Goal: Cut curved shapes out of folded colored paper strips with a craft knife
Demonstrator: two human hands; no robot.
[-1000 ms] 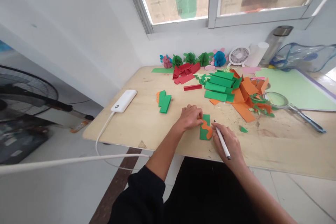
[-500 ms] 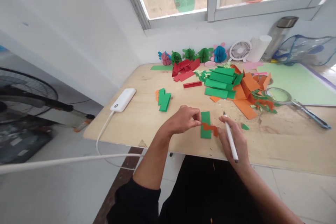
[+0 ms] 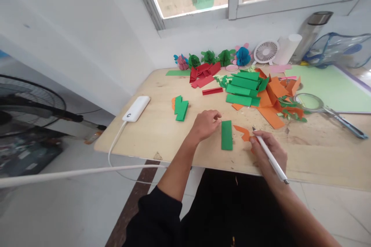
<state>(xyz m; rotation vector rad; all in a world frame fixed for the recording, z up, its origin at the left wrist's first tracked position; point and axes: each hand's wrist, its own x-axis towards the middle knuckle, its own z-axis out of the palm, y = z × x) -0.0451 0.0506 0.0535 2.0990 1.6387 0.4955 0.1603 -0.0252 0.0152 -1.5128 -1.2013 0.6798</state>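
A green paper strip [image 3: 227, 135] lies upright on the table between my hands. My left hand [image 3: 206, 124] is just left of it, fingers loosely apart, with nothing in them. My right hand [image 3: 269, 152] holds a white pen [image 3: 272, 158], its dark tip pointing up and left. An orange wavy paper cutout [image 3: 242, 133] is pinched in the same hand and reaches left toward the green strip, apart from it. Further left lie two overlapping green folded pieces [image 3: 181, 108] with an orange piece [image 3: 173, 103] partly under them.
Behind are green folded papers [image 3: 242, 88], orange papers [image 3: 271, 102], red papers [image 3: 204, 73] and paper flowers [image 3: 224, 58]. A magnifier-like ring [image 3: 308, 102], a cutter [image 3: 344, 122] and a small fan [image 3: 266, 52] stand or lie right. A power bank [image 3: 136, 109] is left.
My right hand has moved right with the pen and the orange cutout, which has come off the green strip. My left hand has let go of the cutout and its fingers have opened.
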